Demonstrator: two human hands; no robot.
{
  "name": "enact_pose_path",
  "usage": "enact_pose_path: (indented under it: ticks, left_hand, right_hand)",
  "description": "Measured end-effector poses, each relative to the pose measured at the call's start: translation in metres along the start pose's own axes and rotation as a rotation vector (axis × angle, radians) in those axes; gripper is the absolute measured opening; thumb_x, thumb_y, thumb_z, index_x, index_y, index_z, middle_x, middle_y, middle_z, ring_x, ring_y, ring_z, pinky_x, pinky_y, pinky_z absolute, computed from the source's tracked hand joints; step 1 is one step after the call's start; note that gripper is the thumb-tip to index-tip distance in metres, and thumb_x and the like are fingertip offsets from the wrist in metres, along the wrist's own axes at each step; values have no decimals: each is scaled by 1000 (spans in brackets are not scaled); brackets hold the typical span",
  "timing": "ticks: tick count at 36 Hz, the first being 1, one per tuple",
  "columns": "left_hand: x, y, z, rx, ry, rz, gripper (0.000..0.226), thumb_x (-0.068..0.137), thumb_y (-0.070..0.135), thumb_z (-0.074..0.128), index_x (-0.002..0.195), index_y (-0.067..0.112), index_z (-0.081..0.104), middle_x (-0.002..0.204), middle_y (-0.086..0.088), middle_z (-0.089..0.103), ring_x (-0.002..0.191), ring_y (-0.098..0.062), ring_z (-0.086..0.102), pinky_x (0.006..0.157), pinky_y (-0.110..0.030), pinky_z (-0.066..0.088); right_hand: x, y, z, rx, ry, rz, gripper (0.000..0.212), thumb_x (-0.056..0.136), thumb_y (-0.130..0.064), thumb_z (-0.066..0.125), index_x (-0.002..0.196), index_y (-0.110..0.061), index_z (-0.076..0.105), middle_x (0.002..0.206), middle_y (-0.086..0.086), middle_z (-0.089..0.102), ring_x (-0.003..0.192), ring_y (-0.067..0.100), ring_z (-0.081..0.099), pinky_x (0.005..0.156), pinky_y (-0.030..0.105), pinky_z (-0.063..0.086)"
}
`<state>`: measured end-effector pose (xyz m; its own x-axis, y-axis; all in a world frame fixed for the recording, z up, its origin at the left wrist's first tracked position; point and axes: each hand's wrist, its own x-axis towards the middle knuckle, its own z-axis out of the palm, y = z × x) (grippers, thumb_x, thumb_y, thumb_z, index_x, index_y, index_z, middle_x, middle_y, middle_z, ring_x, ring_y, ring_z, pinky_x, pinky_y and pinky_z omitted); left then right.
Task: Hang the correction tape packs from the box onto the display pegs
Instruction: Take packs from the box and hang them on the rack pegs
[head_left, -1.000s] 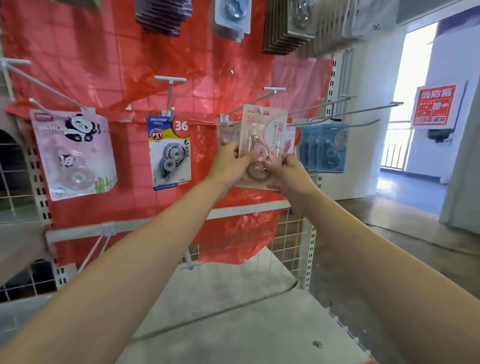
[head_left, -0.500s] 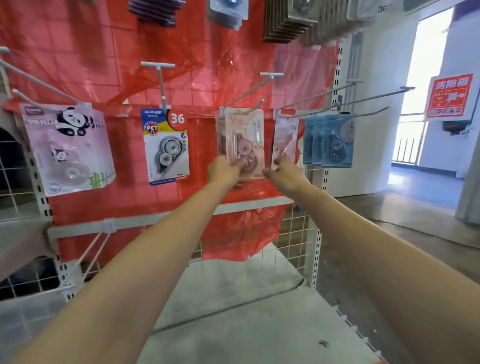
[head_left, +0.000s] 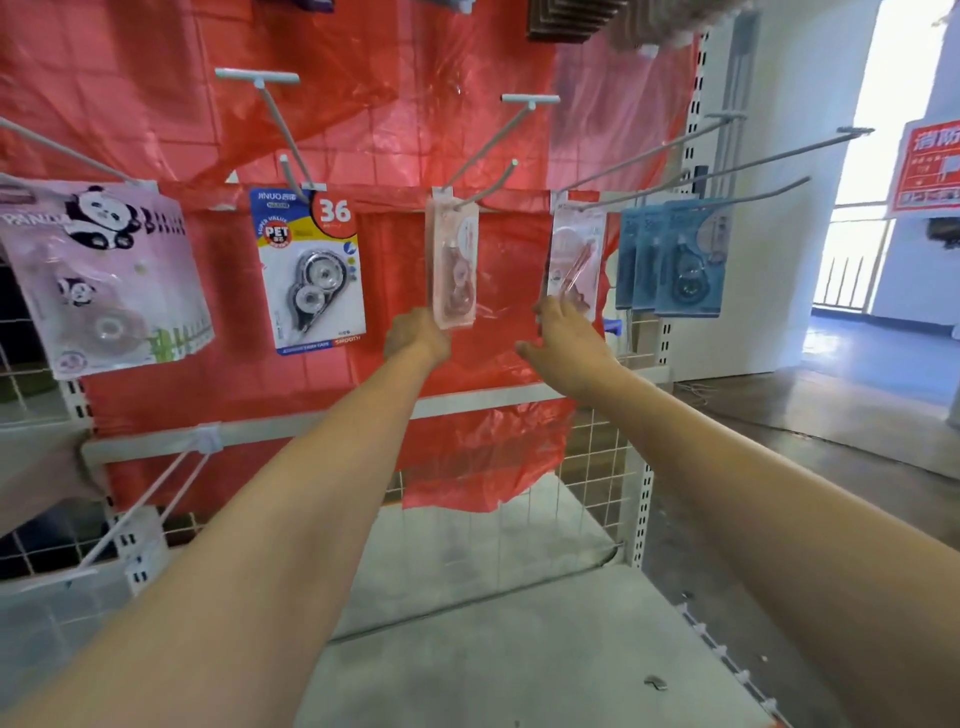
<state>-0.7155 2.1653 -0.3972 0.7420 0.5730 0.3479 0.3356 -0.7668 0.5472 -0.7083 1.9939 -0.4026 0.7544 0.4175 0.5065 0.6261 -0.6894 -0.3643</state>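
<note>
Pink pack (head_left: 451, 265) on peg (head_left: 485, 183): light, stiff card, swings easily. Left hand (head_left: 415, 338) pinches bottom edge; right hand (head_left: 563, 335) open, fingertips touching second pack (head_left: 574, 260).

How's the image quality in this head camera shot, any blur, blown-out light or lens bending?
Head view: the doorway at right is blown out white; the wide lens bows the rack upright and stretches both forearms; the pink pack by the left hand and the one by the right hand look soft with motion blur; the blue 36 pack reads sharply.
</note>
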Motion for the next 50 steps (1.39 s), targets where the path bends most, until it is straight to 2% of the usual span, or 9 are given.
enact_pose_path:
  ticks: [7,13,23,28,32,38,44,48,50]
  left_hand:
    - [-55,-17,21,72,-95,327,31,91,30,60,110,5,55,110,-18,64,104,-36,59,81,-39,46]
    - [-123,-43,53,236,-150,576,30,93,29,54,116,11,50,119,-9,58,111,-32,55,84,-41,47]
    - [-246,-131,171,276,-575,617,32,92,30,56,118,11,51,123,-10,56,110,-29,54,86,-35,47]
    - [-315,-160,212,245,-744,666,35,91,32,55,118,9,52,121,-13,55,110,-31,53,85,-36,44]
    - [-360,-180,232,277,-878,661,33,92,33,55,114,9,49,117,-15,53,109,-34,54,83,-40,45]
    - [-400,-207,254,294,-995,547,27,93,28,54,113,10,53,112,-10,56,99,-29,57,81,-41,50]
    - [-436,-242,281,388,-1147,413,32,92,22,53,120,7,50,120,-14,54,104,-32,57,72,-36,46]
    - [-450,-260,297,408,-1194,247,50,94,30,54,138,10,42,134,-15,49,119,-33,51,93,-39,47]
    - [-453,-262,304,397,-1163,155,49,95,27,53,137,6,42,134,-17,48,121,-33,50,96,-39,45]
  right_hand:
    - [-26,9,10,-105,-52,-1,52,95,-22,55,139,-6,34,135,14,44,121,34,46,99,50,42]
    - [-81,41,52,-84,-99,80,38,91,-9,49,128,-2,43,125,16,48,111,35,50,94,50,45]
    - [-278,102,153,-72,-427,362,51,95,-18,56,142,-11,36,142,9,41,128,27,44,105,37,39]
    - [-362,122,167,-182,-659,344,47,95,-21,53,140,-11,40,136,12,45,126,31,46,101,39,39]
    - [-388,129,168,-271,-849,271,41,94,-19,54,133,-8,45,131,15,48,120,34,51,96,44,44]
    - [-394,129,180,-278,-966,227,38,96,-21,52,132,-11,46,128,12,54,117,31,52,96,39,43]
    - [-404,133,195,-313,-1106,209,34,94,-13,50,128,-16,50,119,9,56,108,30,56,92,45,49]
    - [-407,139,197,-315,-1125,213,34,95,-13,48,128,-16,51,118,9,57,107,30,56,92,44,49]
    - [-408,145,198,-316,-1113,223,31,95,-17,50,126,-15,53,117,9,57,105,30,56,90,42,50]
